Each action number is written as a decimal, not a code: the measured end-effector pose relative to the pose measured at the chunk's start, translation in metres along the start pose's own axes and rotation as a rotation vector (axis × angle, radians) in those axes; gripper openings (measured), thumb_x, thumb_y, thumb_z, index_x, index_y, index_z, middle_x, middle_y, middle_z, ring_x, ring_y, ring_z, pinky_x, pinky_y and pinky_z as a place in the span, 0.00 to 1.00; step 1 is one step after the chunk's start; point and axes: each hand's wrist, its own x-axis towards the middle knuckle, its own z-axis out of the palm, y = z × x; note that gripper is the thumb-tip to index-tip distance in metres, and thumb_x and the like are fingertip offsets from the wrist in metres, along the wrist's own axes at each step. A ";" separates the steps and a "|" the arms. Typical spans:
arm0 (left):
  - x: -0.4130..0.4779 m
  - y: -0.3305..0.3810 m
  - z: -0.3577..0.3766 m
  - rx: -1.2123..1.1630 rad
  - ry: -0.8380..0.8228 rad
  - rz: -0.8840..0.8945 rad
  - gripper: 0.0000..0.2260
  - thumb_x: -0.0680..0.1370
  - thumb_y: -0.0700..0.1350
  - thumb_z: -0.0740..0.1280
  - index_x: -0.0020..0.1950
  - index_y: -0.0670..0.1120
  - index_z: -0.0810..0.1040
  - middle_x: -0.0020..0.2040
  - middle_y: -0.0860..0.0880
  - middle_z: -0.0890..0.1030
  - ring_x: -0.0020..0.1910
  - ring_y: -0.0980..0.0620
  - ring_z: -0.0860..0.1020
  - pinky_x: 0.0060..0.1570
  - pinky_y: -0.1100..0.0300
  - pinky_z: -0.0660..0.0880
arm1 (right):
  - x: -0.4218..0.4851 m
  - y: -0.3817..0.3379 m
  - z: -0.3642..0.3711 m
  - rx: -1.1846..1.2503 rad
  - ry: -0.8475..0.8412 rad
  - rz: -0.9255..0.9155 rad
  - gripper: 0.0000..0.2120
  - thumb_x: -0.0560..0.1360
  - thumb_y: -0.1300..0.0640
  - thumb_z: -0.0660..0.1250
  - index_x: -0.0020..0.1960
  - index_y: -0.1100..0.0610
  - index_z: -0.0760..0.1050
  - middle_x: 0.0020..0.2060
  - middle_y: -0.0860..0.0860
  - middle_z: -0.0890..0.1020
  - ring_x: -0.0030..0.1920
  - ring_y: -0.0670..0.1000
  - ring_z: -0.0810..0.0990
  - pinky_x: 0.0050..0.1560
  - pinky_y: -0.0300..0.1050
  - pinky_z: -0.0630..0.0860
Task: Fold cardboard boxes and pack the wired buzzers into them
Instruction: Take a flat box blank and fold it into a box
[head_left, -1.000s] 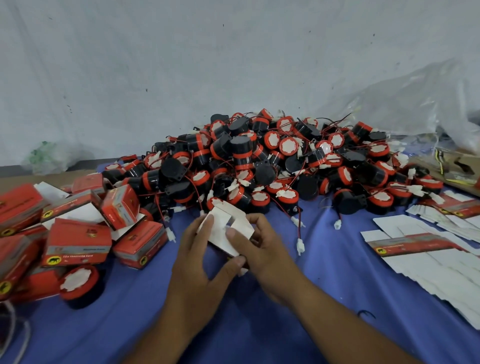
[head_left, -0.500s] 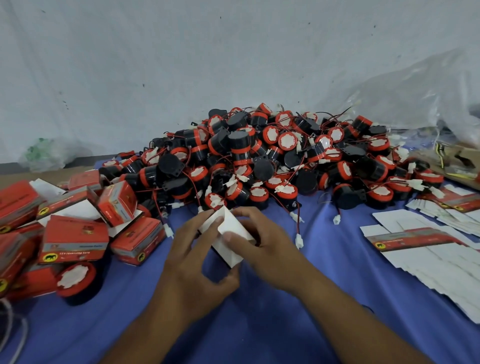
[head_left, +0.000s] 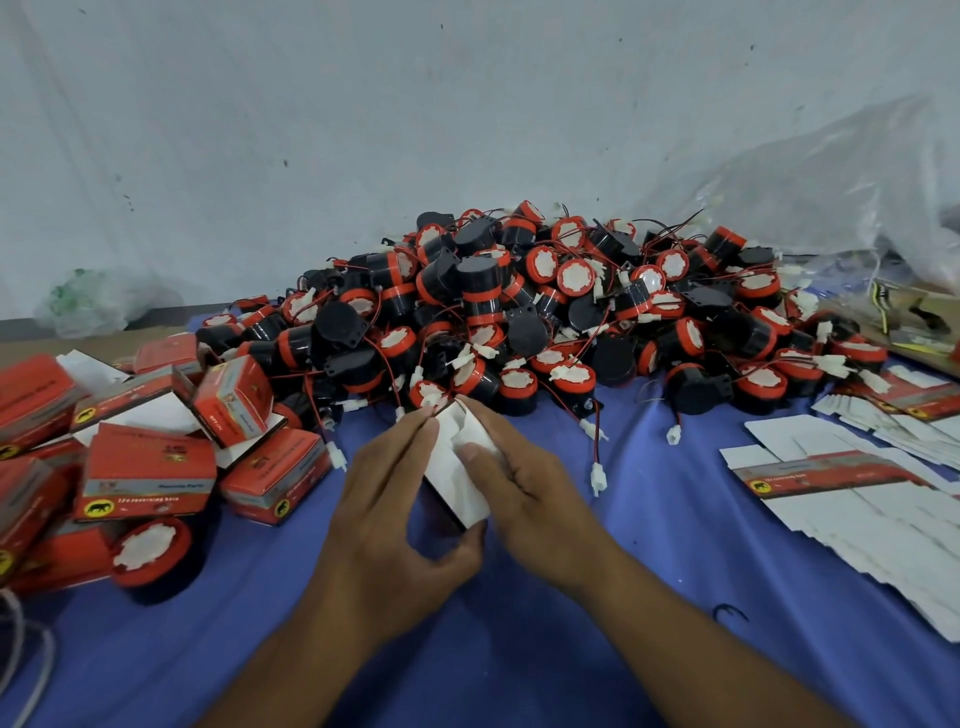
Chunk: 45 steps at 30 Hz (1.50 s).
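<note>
White cardboard box (head_left: 457, 483) sits at frame centre, below the buzzer pile (head_left: 545, 312). Left hand (head_left: 384, 519) grips its left side; right hand (head_left: 524, 493) grips its right.

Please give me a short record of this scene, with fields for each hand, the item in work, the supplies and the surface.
left hand: holds the white, partly folded cardboard box from the left, thumb under it
right hand: grips the same box, thumb pressing on its upper face
parts: pile of black and red round wired buzzers, behind the hands
folded: red printed cardboard boxes, at the left
unfolded: flat white cardboard blanks, at the right
surface: blue cloth
</note>
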 end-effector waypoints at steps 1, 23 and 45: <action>0.000 -0.001 0.001 0.002 0.002 0.012 0.32 0.72 0.52 0.71 0.69 0.34 0.70 0.68 0.39 0.73 0.67 0.41 0.73 0.69 0.54 0.69 | 0.001 0.001 -0.001 0.014 -0.026 0.011 0.21 0.84 0.52 0.59 0.77 0.43 0.64 0.62 0.47 0.81 0.61 0.48 0.79 0.63 0.53 0.77; -0.003 -0.001 0.008 -0.012 -0.006 -0.074 0.36 0.72 0.55 0.72 0.73 0.38 0.66 0.70 0.47 0.70 0.70 0.50 0.67 0.70 0.58 0.66 | 0.011 0.010 -0.012 0.233 -0.047 0.055 0.19 0.79 0.54 0.69 0.63 0.33 0.73 0.59 0.39 0.81 0.62 0.41 0.78 0.59 0.39 0.76; 0.003 -0.027 -0.003 0.302 -0.376 -0.179 0.25 0.61 0.46 0.83 0.54 0.40 0.80 0.45 0.43 0.79 0.42 0.40 0.78 0.41 0.50 0.74 | 0.011 0.005 -0.018 -1.123 -0.118 -0.107 0.28 0.73 0.35 0.68 0.62 0.53 0.70 0.57 0.50 0.73 0.57 0.52 0.68 0.55 0.47 0.66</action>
